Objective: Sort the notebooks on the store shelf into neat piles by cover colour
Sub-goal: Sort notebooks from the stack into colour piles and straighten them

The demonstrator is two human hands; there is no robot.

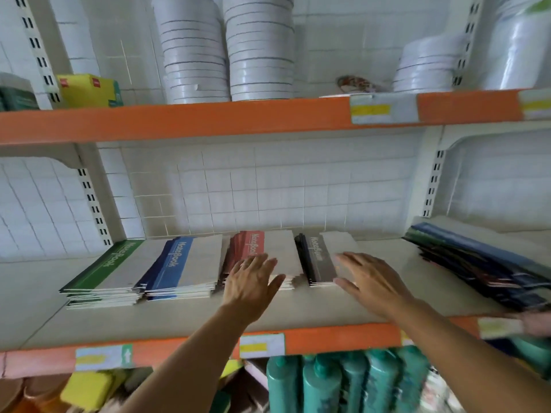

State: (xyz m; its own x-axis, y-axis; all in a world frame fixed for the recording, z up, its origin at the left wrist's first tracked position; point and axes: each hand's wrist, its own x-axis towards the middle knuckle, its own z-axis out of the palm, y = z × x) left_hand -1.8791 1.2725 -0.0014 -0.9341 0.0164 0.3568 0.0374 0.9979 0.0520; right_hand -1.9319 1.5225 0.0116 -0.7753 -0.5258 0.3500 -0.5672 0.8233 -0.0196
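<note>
Nearest to the camera, the orange shelf edge [343, 338] is running across the view, and both forearms are reaching over it onto the shelf [179, 317].

The left hand [253, 281] is lying over the near end of the red pile [268, 254], with the fingers [253, 263] straight and spread. It is gripping nothing; the palm seems to be resting on the top cover, and the thumb is lying along the near right corner of this pile.

The right hand [369, 281] is just right of the red pile, over the near end of the black pile [322, 257]. Its fingers [351, 260] are also straight and spread, holding nothing, with the tips on the pale part of the top cover. I cannot tell how hard either hand is pressing.

All piles are lying flat, with the long axis running away from the person, toward the tiled wall. The red and black piles are standing close beside each other, with a narrow gap between them. Left of the red pile is the blue pile [185, 266], and further left the green pile [110, 269], whose lower notebooks are sticking out a little.

Well right of the red pile, the mixed stack [477, 263] is lying slanted and not yet sorted. The right hand is nearer to it, so in my judgement the next pick belongs to that hand.
</note>
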